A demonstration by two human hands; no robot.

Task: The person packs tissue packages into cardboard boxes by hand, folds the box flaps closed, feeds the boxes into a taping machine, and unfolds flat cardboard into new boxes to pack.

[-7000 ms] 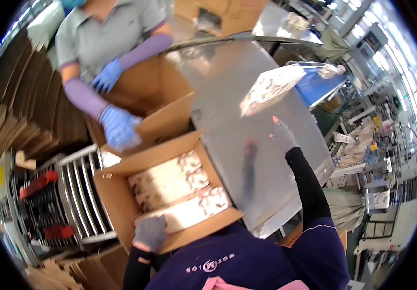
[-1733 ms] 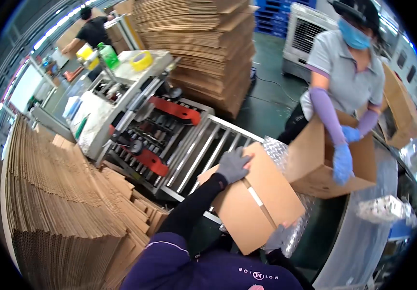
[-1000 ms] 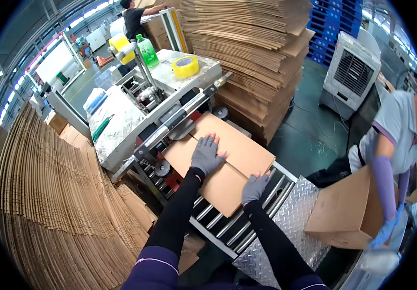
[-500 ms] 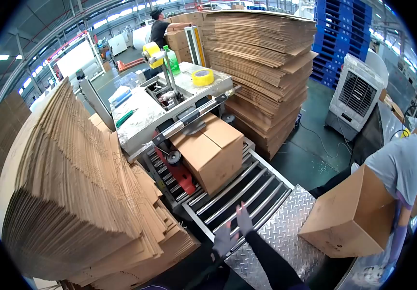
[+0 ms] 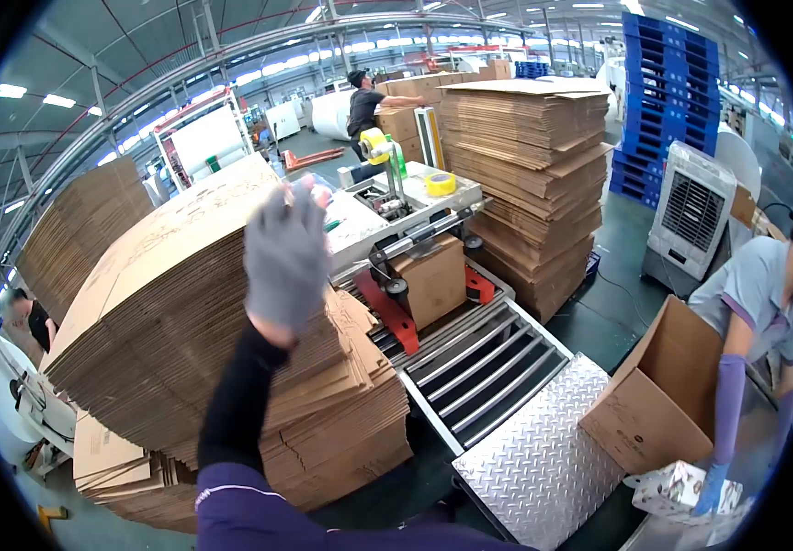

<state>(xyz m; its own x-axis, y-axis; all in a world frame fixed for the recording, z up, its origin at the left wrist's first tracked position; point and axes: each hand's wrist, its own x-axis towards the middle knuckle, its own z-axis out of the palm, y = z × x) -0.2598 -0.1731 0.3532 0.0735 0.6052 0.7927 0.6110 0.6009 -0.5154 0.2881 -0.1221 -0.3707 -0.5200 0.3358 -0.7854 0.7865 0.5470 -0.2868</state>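
Observation:
My left hand (image 5: 284, 262), in a grey glove with bare fingertips, is raised with fingers stretched upward and slightly blurred. It holds nothing I can see. Behind it rises a tall stack of flat cardboard sheets (image 5: 153, 317); whether the hand touches the stack I cannot tell. A closed cardboard box (image 5: 435, 283) sits under the carton sealing machine (image 5: 351, 241), between its red side guides. In front of the machine lies a roller conveyor (image 5: 479, 372). My right hand is out of view.
A diamond-plate metal sheet (image 5: 539, 459) adjoins the conveyor. At right, a co-worker (image 5: 750, 294) in purple sleeves reaches beside an open box (image 5: 654, 395), one gloved hand on a patterned white package (image 5: 686, 491). Another cardboard stack (image 5: 530, 184), blue pallets (image 5: 663, 101) and an air cooler (image 5: 691, 207) stand beyond.
My left hand has risen from the conveyor to the left stack; my right hand has left view. The closed box sits deeper in the machine. The view has turned left and up.

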